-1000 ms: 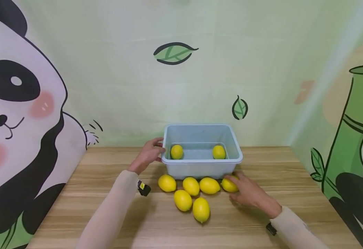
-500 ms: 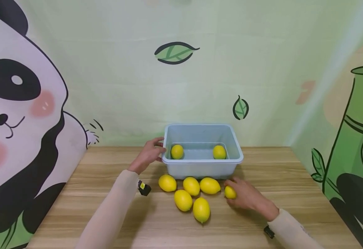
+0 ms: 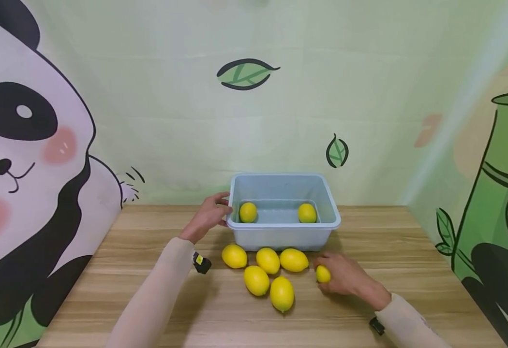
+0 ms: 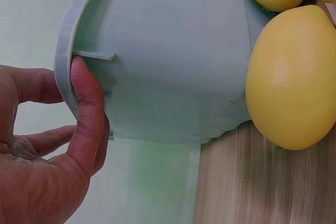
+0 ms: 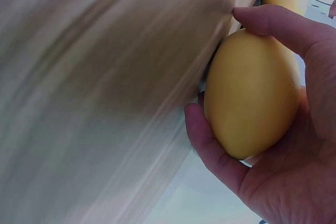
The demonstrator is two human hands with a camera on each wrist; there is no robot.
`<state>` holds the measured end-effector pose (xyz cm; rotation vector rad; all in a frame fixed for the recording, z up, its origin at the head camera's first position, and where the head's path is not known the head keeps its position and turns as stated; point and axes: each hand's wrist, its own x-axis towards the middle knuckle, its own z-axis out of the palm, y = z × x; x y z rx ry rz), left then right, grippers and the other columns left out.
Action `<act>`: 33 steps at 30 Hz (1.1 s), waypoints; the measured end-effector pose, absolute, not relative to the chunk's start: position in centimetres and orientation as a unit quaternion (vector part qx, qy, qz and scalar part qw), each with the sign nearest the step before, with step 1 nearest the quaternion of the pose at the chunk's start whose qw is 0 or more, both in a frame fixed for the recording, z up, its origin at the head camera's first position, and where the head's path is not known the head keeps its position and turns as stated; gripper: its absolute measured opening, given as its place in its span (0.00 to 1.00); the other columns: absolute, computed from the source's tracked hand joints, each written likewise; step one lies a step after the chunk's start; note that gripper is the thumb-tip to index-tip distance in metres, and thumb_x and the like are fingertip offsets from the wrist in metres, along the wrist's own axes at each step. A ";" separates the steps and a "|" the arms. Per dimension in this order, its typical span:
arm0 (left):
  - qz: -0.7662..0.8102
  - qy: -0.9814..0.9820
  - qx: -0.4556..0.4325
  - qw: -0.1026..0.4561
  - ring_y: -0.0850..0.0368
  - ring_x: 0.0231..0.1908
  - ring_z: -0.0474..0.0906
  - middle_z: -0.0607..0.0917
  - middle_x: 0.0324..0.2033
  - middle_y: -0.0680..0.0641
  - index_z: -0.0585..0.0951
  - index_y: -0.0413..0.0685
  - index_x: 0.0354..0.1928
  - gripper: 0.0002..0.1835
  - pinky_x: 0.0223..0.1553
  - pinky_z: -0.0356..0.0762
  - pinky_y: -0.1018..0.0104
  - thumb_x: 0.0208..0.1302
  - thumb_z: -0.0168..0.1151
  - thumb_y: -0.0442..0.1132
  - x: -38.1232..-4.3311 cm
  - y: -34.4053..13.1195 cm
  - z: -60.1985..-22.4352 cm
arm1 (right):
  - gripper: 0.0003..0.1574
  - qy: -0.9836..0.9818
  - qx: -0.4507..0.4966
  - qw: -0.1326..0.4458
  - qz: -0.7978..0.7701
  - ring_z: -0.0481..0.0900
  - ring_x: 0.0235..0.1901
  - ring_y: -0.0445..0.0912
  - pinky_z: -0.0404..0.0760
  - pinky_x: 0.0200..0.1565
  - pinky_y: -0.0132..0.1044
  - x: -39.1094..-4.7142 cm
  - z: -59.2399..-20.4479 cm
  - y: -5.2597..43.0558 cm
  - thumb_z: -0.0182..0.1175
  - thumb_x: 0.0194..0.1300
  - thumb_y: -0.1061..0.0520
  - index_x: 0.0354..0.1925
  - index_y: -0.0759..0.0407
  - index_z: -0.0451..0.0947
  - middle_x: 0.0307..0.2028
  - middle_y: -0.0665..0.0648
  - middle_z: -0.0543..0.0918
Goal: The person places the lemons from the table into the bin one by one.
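Observation:
A light blue plastic bin (image 3: 280, 238) stands at the back of the table, with one lemon (image 3: 247, 212) inside at its left and another lemon (image 3: 307, 213) at its right. My left hand (image 3: 210, 215) grips the bin's left rim (image 4: 64, 61), fingers on both sides of it. In front of the bin's right corner, my right hand (image 3: 345, 275) holds a yellow lemon (image 5: 252, 93) between thumb and fingers, low at the tabletop. Several more lemons lie before the bin, among them a lemon (image 3: 294, 260) just left of my right hand.
The wood-grain table (image 3: 358, 319) carries the bin and the lemons. Closest to me are two lemons, one lemon (image 3: 256, 280) slightly behind the other lemon (image 3: 282, 294). A printed green backdrop (image 3: 171, 121) rises right behind the table.
My right hand has closed round the rightmost lemon and drawn it slightly toward me, away from the bin. My left hand stays at the bin's rim.

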<state>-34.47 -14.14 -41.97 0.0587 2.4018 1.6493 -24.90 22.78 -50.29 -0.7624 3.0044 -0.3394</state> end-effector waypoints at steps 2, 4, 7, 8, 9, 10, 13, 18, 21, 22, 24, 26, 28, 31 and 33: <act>0.563 0.819 0.019 0.113 0.42 0.54 0.76 0.71 0.64 0.40 0.61 0.51 0.73 0.33 0.44 0.86 0.59 0.68 0.57 0.40 -34.4 -14.1 -41.9 | 0.25 0.962 -0.250 0.008 -0.105 0.78 0.39 0.46 0.80 0.37 0.44 -24.9 -50.4 22.8 0.76 0.44 0.48 0.43 0.47 0.82 0.41 0.49 0.80; 0.563 0.819 0.020 0.113 0.43 0.54 0.76 0.71 0.64 0.40 0.61 0.51 0.73 0.33 0.44 0.86 0.59 0.68 0.56 0.40 -34.4 -14.1 -42.0 | 0.24 0.961 -0.259 0.002 -0.102 0.78 0.38 0.45 0.79 0.36 0.42 -24.8 -50.5 22.9 0.76 0.45 0.48 0.43 0.46 0.82 0.39 0.48 0.80; 0.561 0.820 0.021 0.114 0.43 0.53 0.76 0.71 0.64 0.40 0.61 0.50 0.74 0.33 0.44 0.86 0.60 0.68 0.56 0.40 -34.4 -14.1 -42.1 | 0.23 0.957 -0.272 -0.012 -0.098 0.78 0.36 0.44 0.79 0.34 0.40 -24.7 -50.6 23.1 0.75 0.45 0.48 0.42 0.45 0.83 0.39 0.48 0.81; 0.561 0.820 0.021 0.114 0.43 0.53 0.76 0.71 0.64 0.40 0.61 0.50 0.74 0.33 0.44 0.86 0.60 0.68 0.56 0.40 -34.4 -14.1 -42.1 | 0.23 0.956 -0.275 -0.017 -0.099 0.79 0.36 0.44 0.79 0.34 0.40 -24.6 -50.6 23.2 0.74 0.44 0.48 0.42 0.46 0.83 0.38 0.48 0.81; 0.562 0.819 0.021 0.113 0.43 0.53 0.76 0.71 0.64 0.40 0.61 0.50 0.74 0.33 0.43 0.86 0.60 0.68 0.56 0.40 -34.4 -14.1 -42.1 | 0.23 0.956 -0.275 -0.019 -0.101 0.79 0.36 0.45 0.79 0.34 0.41 -24.6 -50.5 23.2 0.74 0.45 0.48 0.43 0.46 0.83 0.39 0.49 0.81; 0.563 0.819 0.022 0.112 0.43 0.53 0.76 0.71 0.64 0.40 0.61 0.50 0.73 0.33 0.43 0.86 0.60 0.68 0.56 0.40 -34.5 -14.1 -42.1 | 0.23 0.956 -0.274 -0.023 -0.103 0.79 0.37 0.45 0.79 0.34 0.41 -24.5 -50.4 23.2 0.73 0.45 0.49 0.43 0.47 0.83 0.39 0.49 0.82; 0.567 0.816 0.024 0.109 0.43 0.53 0.76 0.71 0.63 0.39 0.61 0.49 0.73 0.33 0.42 0.86 0.59 0.67 0.56 0.39 -34.5 -14.1 -42.0 | 0.25 0.958 -0.266 -0.026 -0.104 0.80 0.39 0.47 0.81 0.37 0.44 -24.3 -50.0 23.1 0.73 0.45 0.49 0.46 0.48 0.83 0.42 0.52 0.82; 0.567 0.816 0.024 0.111 0.43 0.53 0.76 0.71 0.64 0.39 0.61 0.49 0.73 0.33 0.42 0.86 0.59 0.67 0.56 0.39 -34.4 -14.1 -41.9 | 0.28 0.961 -0.256 -0.020 -0.099 0.81 0.42 0.49 0.82 0.40 0.47 -23.8 -48.9 22.8 0.74 0.45 0.47 0.48 0.47 0.83 0.47 0.53 0.83; 0.563 0.818 0.020 0.113 0.43 0.53 0.77 0.71 0.63 0.40 0.62 0.50 0.73 0.33 0.43 0.86 0.60 0.67 0.56 0.40 -34.5 -14.1 -42.0 | 0.29 0.961 -0.255 -0.020 -0.103 0.82 0.43 0.49 0.83 0.41 0.48 -23.5 -48.3 22.5 0.75 0.46 0.47 0.49 0.47 0.83 0.47 0.53 0.83; 0.562 0.819 0.020 0.113 0.43 0.53 0.77 0.71 0.64 0.40 0.62 0.50 0.73 0.33 0.43 0.86 0.60 0.67 0.56 0.40 -34.5 -14.1 -42.0 | 0.28 0.961 -0.257 -0.021 -0.105 0.81 0.43 0.49 0.83 0.41 0.48 -23.5 -48.1 22.4 0.75 0.46 0.47 0.48 0.47 0.83 0.47 0.52 0.83; 0.559 0.821 0.018 0.114 0.43 0.53 0.77 0.71 0.64 0.41 0.62 0.51 0.73 0.33 0.44 0.86 0.60 0.67 0.57 0.41 -34.6 -14.1 -42.1 | 0.28 0.959 -0.261 -0.022 -0.109 0.81 0.42 0.47 0.83 0.42 0.47 -23.3 -47.7 22.2 0.75 0.46 0.47 0.48 0.47 0.82 0.46 0.51 0.83; 0.559 0.821 0.016 0.114 0.43 0.53 0.76 0.71 0.64 0.41 0.62 0.51 0.73 0.33 0.44 0.86 0.59 0.67 0.57 0.41 -34.6 -14.1 -42.1 | 0.27 0.957 -0.266 -0.026 -0.109 0.80 0.42 0.46 0.83 0.42 0.46 -23.2 -47.2 22.0 0.75 0.46 0.47 0.48 0.47 0.82 0.45 0.51 0.82; 0.559 0.821 0.017 0.114 0.43 0.53 0.76 0.71 0.64 0.41 0.61 0.51 0.74 0.33 0.44 0.86 0.59 0.67 0.57 0.41 -34.6 -14.1 -42.1 | 0.27 0.956 -0.269 -0.030 -0.112 0.80 0.41 0.45 0.82 0.43 0.45 -23.0 -46.7 21.7 0.75 0.47 0.47 0.47 0.48 0.82 0.45 0.50 0.82; 0.561 0.820 0.018 0.114 0.43 0.53 0.76 0.71 0.64 0.41 0.61 0.51 0.74 0.33 0.45 0.85 0.59 0.68 0.57 0.41 -34.5 -14.1 -42.1 | 0.25 0.956 -0.269 -0.040 -0.114 0.81 0.43 0.46 0.83 0.43 0.46 -22.8 -45.7 21.4 0.75 0.48 0.47 0.46 0.46 0.82 0.46 0.50 0.82; 0.561 0.820 0.019 0.114 0.43 0.53 0.76 0.71 0.64 0.41 0.61 0.51 0.74 0.33 0.46 0.85 0.58 0.68 0.57 0.41 -34.4 -14.1 -42.1 | 0.24 0.956 -0.268 -0.044 -0.113 0.81 0.43 0.47 0.83 0.42 0.46 -22.6 -45.2 21.2 0.74 0.48 0.47 0.46 0.45 0.82 0.46 0.50 0.82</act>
